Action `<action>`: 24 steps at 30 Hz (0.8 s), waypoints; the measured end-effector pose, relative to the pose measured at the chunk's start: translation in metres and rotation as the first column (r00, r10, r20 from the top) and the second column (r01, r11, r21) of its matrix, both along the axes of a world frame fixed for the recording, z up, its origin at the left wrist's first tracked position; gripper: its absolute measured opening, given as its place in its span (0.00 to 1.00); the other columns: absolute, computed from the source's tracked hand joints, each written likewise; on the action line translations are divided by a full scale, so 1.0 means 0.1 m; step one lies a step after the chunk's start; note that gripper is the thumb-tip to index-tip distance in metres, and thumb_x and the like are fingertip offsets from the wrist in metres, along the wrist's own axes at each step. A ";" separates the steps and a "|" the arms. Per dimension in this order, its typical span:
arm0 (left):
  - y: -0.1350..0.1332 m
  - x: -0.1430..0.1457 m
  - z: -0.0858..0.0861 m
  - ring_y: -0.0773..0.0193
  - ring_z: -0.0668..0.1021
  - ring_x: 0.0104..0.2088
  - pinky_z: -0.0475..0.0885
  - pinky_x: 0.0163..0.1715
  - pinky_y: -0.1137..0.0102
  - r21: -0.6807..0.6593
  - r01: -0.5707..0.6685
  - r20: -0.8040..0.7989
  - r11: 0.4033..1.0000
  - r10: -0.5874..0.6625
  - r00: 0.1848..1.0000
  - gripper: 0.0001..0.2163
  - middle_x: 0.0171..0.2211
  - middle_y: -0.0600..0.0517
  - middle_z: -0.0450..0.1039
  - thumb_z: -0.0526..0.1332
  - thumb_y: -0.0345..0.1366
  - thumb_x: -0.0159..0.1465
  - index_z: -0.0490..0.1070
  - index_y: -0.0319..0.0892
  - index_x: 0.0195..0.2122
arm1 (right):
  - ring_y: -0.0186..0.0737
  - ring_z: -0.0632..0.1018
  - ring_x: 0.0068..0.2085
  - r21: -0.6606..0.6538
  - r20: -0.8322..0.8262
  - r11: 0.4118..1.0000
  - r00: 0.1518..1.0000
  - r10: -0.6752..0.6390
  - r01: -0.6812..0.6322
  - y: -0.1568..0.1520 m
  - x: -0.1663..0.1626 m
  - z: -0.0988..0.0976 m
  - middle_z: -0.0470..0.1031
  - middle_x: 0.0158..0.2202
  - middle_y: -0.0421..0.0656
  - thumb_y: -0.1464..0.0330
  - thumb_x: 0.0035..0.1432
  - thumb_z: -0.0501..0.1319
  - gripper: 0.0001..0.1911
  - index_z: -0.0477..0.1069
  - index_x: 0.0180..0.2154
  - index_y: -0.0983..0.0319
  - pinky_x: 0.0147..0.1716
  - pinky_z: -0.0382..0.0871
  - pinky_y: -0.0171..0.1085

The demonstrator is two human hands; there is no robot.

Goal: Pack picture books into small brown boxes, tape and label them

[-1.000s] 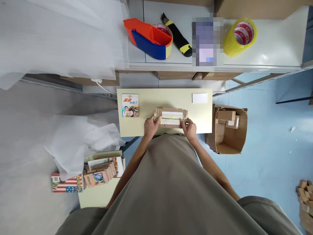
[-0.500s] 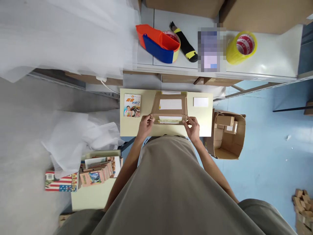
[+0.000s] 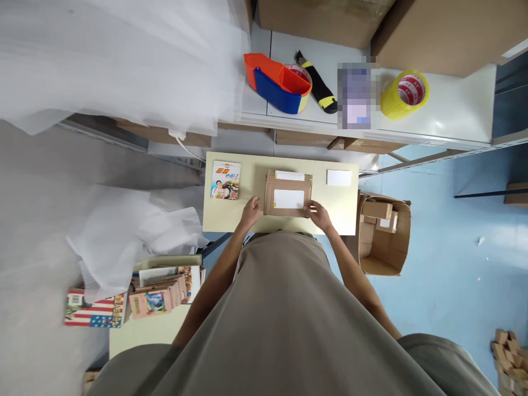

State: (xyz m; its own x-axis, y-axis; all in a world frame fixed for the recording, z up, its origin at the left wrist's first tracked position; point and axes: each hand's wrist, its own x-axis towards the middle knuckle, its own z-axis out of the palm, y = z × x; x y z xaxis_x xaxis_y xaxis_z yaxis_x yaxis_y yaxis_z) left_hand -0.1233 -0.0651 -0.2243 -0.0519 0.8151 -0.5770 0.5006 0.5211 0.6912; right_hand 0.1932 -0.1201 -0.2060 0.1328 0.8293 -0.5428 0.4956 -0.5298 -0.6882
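Observation:
A brown cardboard box [image 3: 289,186] with white labels on it lies flat on the pale yellow table [image 3: 243,223] in front of me. My left hand [image 3: 249,213] is just off the box's left side, fingers loosely bent and apart, holding nothing. At the lower right corner of the box, my right hand [image 3: 319,215] touches the edge with its fingertips, the fingers parted. Left of the box is a booklet [image 3: 225,180] with a person and food on its cover. A small stack of white paper slips [image 3: 339,177] lies to the right.
On the shelf above are an orange and blue tape dispenser [image 3: 277,82], a black and yellow utility knife [image 3: 317,82], a blurred-out item [image 3: 357,96] and a yellow tape roll [image 3: 404,94]. An open carton [image 3: 383,258] stands at right; books [image 3: 150,303] and white wrapping sheet [image 3: 111,236] are at left.
The box, tilted up between both hands before, now lies flat on the table. My left hand has let go and come slightly away; my right hand has loosened at its corner.

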 end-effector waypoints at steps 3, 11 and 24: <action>0.25 0.08 0.02 0.50 0.82 0.64 0.73 0.71 0.52 0.057 -0.029 0.032 0.998 0.027 0.999 0.24 0.68 0.37 0.78 0.60 0.32 0.67 0.78 0.41 0.64 | 0.52 0.87 0.54 0.035 -0.055 0.988 0.987 -0.148 0.150 0.26 0.00 0.02 0.84 0.60 0.57 0.53 0.65 0.69 0.26 0.77 0.57 0.62 0.53 0.85 0.51; 0.36 0.15 0.36 0.50 0.84 0.60 0.78 0.63 0.57 0.171 -0.050 0.093 0.984 0.035 0.995 0.20 0.61 0.36 0.82 0.63 0.43 0.74 0.75 0.40 0.64 | 0.53 0.86 0.52 0.127 -0.089 0.978 0.984 -0.156 0.167 0.37 -0.03 0.34 0.82 0.60 0.58 0.46 0.61 0.71 0.29 0.78 0.52 0.61 0.51 0.86 0.51; -0.05 0.15 0.59 0.45 0.86 0.50 0.77 0.54 0.58 -0.016 -0.028 -0.127 0.999 0.026 0.992 0.19 0.49 0.40 0.86 0.62 0.54 0.76 0.79 0.44 0.54 | 0.60 0.86 0.60 -0.060 -0.089 0.984 0.981 -0.170 0.165 0.05 -0.11 0.43 0.85 0.58 0.58 0.37 0.62 0.68 0.34 0.77 0.49 0.60 0.60 0.80 0.53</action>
State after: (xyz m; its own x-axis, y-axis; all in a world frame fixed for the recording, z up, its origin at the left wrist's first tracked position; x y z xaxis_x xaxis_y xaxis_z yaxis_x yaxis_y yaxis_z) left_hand -0.1081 -0.0696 -0.1658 -0.1471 0.8021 -0.5788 0.5689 0.5472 0.6139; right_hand 0.1825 -0.1154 -0.1630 0.2144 0.7700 -0.6010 0.3319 -0.6361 -0.6966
